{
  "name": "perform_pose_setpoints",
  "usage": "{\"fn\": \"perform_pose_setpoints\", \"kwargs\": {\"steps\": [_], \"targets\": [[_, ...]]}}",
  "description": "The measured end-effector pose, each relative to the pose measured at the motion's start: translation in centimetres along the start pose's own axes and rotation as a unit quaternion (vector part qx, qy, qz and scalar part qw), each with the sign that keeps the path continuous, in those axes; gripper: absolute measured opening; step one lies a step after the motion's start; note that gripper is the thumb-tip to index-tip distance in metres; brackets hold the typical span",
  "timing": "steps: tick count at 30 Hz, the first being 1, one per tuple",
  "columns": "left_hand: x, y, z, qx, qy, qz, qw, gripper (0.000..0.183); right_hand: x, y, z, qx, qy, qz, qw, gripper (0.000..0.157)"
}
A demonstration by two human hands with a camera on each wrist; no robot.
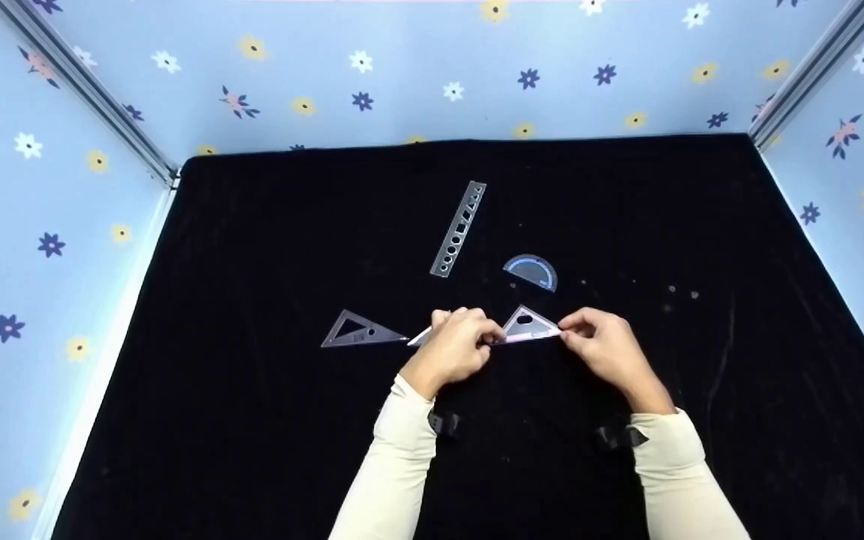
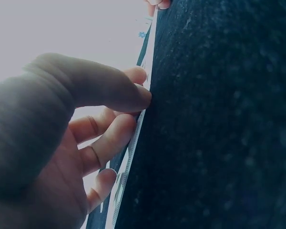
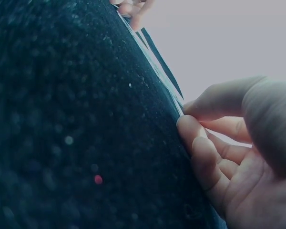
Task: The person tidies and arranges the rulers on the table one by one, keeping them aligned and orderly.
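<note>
Clear plastic set square [image 1: 541, 330] lies between the two hands in the head view, its long edge toward the person. My right hand [image 1: 608, 346] pinches its right corner between thumb and fingertips. At the left corner, my left hand [image 1: 456, 345] pinches the edge with thumb and index finger, as the left wrist view shows too. Beneath the left hand, the pointed end of another clear piece [image 1: 418, 340] sticks out; the hand hides most of it. A second set square [image 1: 383, 331] lies farther left, its narrow tip close to that pointed end.
Behind the hands, a clear ruler [image 1: 449, 238] with cut-out shapes lies slanted on the black cloth [image 1: 267, 247]. A protractor [image 1: 533, 274] with a blue scale rests just beyond the held set square. Flower-patterned walls [image 1: 402, 67] enclose the back and both sides.
</note>
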State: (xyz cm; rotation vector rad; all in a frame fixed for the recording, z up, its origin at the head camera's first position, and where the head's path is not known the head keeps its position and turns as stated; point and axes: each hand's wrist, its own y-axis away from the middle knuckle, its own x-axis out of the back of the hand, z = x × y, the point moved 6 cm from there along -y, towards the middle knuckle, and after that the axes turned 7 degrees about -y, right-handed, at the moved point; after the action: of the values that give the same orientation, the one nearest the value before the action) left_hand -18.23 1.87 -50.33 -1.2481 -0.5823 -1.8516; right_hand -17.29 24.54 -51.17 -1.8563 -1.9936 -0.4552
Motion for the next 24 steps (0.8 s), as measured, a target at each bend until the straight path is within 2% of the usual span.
{"fn": "perform_pose_setpoints", "kwargs": {"steps": [24], "targets": [[-0.19,-0.08,-0.33,0.03,0.016,0.014,0.9993,0.019,-0.03,0.09,0.05,0.003,0.013,-0.003,1.0,0.008]]}}
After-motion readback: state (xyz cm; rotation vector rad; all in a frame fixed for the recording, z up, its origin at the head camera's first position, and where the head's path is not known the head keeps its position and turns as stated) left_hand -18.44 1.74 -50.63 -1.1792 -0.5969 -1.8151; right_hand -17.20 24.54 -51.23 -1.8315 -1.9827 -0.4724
